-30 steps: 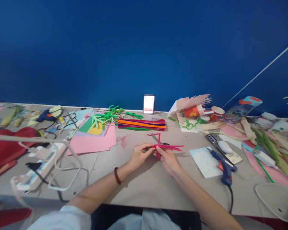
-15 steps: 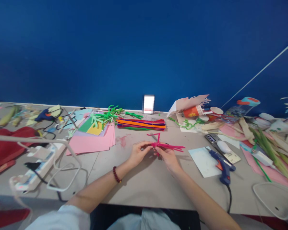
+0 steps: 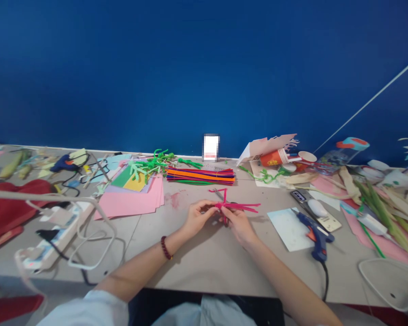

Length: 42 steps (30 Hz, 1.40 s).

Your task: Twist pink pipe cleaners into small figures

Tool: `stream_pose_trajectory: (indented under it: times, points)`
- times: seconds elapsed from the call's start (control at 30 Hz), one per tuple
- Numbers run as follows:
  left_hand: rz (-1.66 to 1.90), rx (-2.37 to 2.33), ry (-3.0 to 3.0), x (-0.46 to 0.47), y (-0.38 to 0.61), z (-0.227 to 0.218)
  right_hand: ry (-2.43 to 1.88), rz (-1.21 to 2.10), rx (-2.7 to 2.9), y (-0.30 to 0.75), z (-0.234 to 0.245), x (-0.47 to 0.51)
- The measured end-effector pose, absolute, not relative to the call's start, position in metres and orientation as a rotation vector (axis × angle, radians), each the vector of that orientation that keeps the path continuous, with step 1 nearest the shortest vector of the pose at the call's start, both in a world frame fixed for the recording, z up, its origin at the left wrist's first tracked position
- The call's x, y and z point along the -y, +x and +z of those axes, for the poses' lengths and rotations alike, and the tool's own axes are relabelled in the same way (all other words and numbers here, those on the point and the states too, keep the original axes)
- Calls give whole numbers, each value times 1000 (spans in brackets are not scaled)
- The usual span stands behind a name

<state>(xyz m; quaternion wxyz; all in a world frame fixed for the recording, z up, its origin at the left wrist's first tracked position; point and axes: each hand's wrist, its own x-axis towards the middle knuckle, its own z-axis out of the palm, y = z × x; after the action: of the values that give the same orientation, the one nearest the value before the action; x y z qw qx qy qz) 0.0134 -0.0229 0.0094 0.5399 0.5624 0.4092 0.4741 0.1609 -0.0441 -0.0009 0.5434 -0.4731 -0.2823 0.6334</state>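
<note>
Both hands meet over the middle of the grey table [image 3: 197, 267]. My left hand [image 3: 197, 216] pinches one end of a bundle of pink pipe cleaners [image 3: 240, 207]. My right hand [image 3: 237, 222] grips the same bundle from the right, where a pink strand is wound around it and sticks up. The loose ends fan out to the right. Scissors [image 3: 221, 195] lie on the table just behind the hands, partly hidden.
A stack of coloured pipe cleaners [image 3: 200, 175] and green twisted ones [image 3: 153, 164] lie behind. Pink and coloured paper sheets [image 3: 129, 199] sit left. A blue glue gun [image 3: 314, 233] on white paper, a phone [image 3: 302, 197], paper cups [image 3: 275, 157] and dried husks [image 3: 381, 199] crowd the right. A power strip [image 3: 54, 240] sits left.
The hands have stayed in place, with small finger shifts on the pink bundle. The loose ends tilted slightly.
</note>
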Motion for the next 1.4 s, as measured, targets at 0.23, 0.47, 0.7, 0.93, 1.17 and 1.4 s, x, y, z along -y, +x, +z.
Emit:
stream_pose_trajectory:
  times: [0.23,0.47,0.7,0.93,1.17,1.4]
  points:
    - [1131,-945,1287,18,12,3,-934,1527,535,164,9,45]
    - [1048,-845,1213,20,15,3,-1027,1409,655,163,4,44]
    - [1055,-905,1196,18,15,2,-1007,1457,623,163,5,44]
    - [1096,-915,1131,13,13,0,-1032,1519,505,161,6,44]
    - [894,-783,983,15,16,5,-958,1502,492,159,13,46]
    - [977,-799,927,18,18,4,-1100,1454,595,155,0,48]
